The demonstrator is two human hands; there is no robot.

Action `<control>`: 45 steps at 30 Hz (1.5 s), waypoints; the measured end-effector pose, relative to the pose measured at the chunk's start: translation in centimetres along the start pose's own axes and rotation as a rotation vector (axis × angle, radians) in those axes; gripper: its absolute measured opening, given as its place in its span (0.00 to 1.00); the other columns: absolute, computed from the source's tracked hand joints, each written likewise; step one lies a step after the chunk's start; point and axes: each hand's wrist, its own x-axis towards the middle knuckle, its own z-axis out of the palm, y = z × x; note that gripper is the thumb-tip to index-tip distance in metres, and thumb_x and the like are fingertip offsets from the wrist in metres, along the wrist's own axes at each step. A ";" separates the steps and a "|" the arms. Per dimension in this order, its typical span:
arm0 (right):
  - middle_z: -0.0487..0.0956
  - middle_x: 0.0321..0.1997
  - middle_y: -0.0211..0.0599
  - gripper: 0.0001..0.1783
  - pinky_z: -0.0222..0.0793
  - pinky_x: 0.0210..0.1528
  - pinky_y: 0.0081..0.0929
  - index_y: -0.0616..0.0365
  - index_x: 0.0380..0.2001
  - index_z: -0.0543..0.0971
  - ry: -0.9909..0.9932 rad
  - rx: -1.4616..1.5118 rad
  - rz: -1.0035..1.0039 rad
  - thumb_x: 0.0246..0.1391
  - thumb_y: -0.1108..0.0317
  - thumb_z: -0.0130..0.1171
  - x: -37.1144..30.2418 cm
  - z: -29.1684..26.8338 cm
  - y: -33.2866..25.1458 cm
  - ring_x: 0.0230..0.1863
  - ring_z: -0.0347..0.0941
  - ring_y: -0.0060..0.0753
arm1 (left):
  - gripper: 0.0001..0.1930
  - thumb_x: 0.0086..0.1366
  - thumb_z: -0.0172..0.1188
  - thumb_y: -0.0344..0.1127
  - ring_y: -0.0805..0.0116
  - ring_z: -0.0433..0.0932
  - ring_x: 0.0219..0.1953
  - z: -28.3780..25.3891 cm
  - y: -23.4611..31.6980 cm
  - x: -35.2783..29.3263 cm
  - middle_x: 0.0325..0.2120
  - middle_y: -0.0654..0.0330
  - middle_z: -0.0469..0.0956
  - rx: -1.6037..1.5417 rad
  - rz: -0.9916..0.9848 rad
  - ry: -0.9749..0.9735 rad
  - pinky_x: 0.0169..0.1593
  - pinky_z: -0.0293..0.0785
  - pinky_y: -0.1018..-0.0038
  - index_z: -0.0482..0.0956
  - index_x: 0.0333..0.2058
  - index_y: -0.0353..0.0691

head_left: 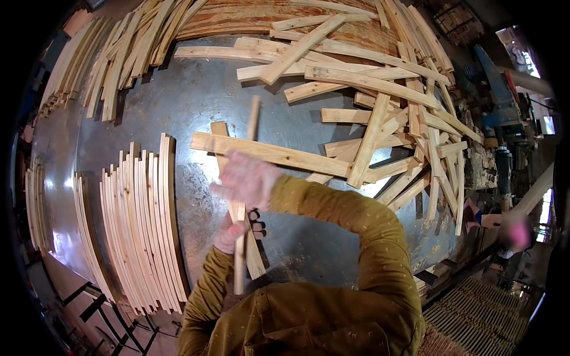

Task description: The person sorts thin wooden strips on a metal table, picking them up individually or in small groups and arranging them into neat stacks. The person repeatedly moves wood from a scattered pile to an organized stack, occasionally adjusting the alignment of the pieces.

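A narrow wooden strip [239, 261] stands on edge and runs away from my body. My left hand [228, 234] is wrapped round its near part, with dark-tipped fingers showing on the strip's right side. Across its middle lies my right hand [246, 178], smeared by motion, so its finger position and any contact are unclear. Beneath is another flat board [254, 255], slanting away to the left. A longer board [285, 155] lies crosswise just beyond my right hand.
A jumbled pile of boards [380, 130] covers the table's far right. Strips stand in a neat row [139, 231] at left, with more bundles [139, 47] at far left. The metal table [184, 89] carries them. At right, a blurred pink shape [518, 234] is near machinery [502, 89].
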 end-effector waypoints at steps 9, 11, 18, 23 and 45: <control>0.75 0.60 0.40 0.47 0.59 0.67 0.46 0.48 0.68 0.62 0.899 -2.420 0.105 0.49 0.43 0.66 2.9 -26.3 -20.4 0.62 0.71 0.45 | 0.37 0.51 0.76 0.41 0.65 0.74 0.39 -1.4 0.6 -2.4 0.41 0.61 0.74 -0.135 -0.110 -0.108 0.46 0.76 0.63 0.65 0.57 0.44; 0.72 0.63 0.44 0.47 0.61 0.67 0.41 0.49 0.68 0.62 0.711 -2.155 0.324 0.49 0.42 0.65 5.4 -26.5 -19.7 0.64 0.68 0.48 | 0.40 0.49 0.76 0.47 0.66 0.75 0.37 -0.7 0.8 -2.8 0.39 0.61 0.72 -0.092 -0.096 -0.014 0.41 0.78 0.66 0.64 0.57 0.42; 0.73 0.59 0.55 0.48 0.68 0.60 0.43 0.53 0.65 0.64 0.032 -2.009 0.059 0.43 0.45 0.70 -3.8 -6.3 -5.3 0.59 0.71 0.57 | 0.39 0.54 0.70 0.35 0.55 0.79 0.43 -2.0 -2.3 -1.8 0.53 0.51 0.70 -0.348 -0.107 -0.144 0.48 0.80 0.56 0.61 0.63 0.44; 0.77 0.54 0.54 0.46 0.71 0.57 0.45 0.53 0.67 0.60 0.165 -1.942 -0.034 0.48 0.51 0.67 -5.2 -5.0 -6.5 0.56 0.74 0.57 | 0.35 0.55 0.66 0.31 0.55 0.80 0.40 2.9 -0.6 -4.3 0.45 0.49 0.76 0.264 -0.048 0.154 0.39 0.82 0.60 0.63 0.61 0.39; 0.79 0.45 0.41 0.20 0.75 0.51 0.27 0.62 0.47 0.76 -0.007 -0.056 0.037 0.64 0.55 0.58 -8.2 -4.4 -0.6 0.48 0.75 0.32 | 0.43 0.58 0.70 0.48 0.60 0.75 0.53 3.7 -1.1 -8.2 0.53 0.47 0.73 0.145 -0.017 -0.207 0.51 0.78 0.63 0.59 0.66 0.35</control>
